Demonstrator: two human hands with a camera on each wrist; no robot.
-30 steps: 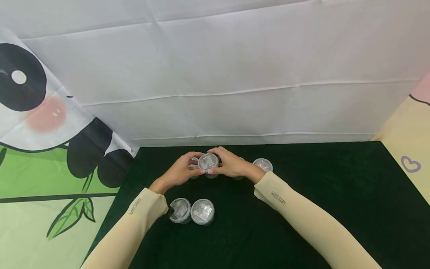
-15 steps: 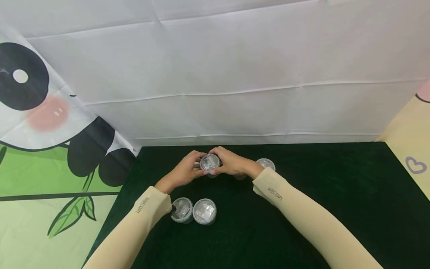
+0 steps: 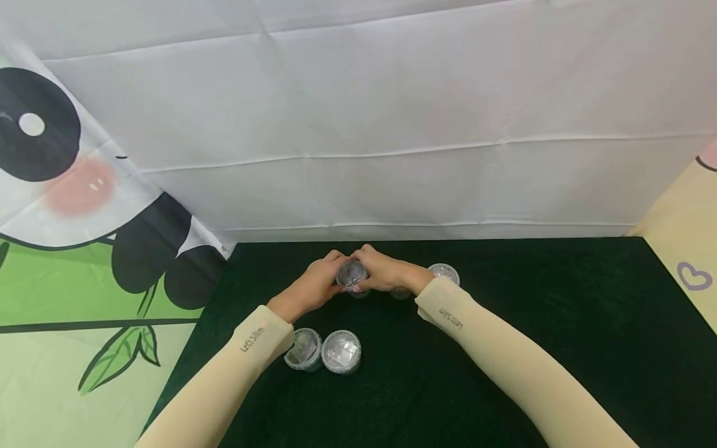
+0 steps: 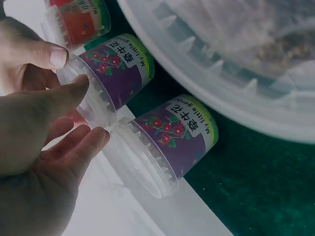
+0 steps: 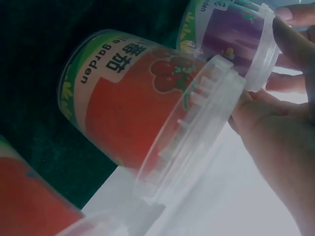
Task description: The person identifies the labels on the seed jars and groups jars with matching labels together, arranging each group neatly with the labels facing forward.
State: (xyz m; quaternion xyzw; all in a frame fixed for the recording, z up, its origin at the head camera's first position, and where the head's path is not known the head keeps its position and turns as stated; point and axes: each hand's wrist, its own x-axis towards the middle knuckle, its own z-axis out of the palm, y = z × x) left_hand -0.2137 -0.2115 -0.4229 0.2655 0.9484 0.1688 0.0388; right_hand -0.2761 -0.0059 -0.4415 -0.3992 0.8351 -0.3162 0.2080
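Observation:
At the back of the table, my left hand and right hand meet at the clear lid of a purple-labelled plastic tub. The left thumb presses the lid's side, and the right hand pinches the rim from the other side. Whether the lid sits fully down is unclear. Another purple tub stands beside it, near my left fingertips; in the head view the left hand hides it. To the right, a red tomato-labelled tub stands upright beneath my right wrist.
Two lidded tubs, one left and one right, stand nearer on the dark green cloth. Another tub stands beyond the right forearm. A white curtain hangs behind the table.
My left hand has moved a little right and closed in around the lid, its fingers less spread. The right hand stays on the rim. The lid looks darker than before.

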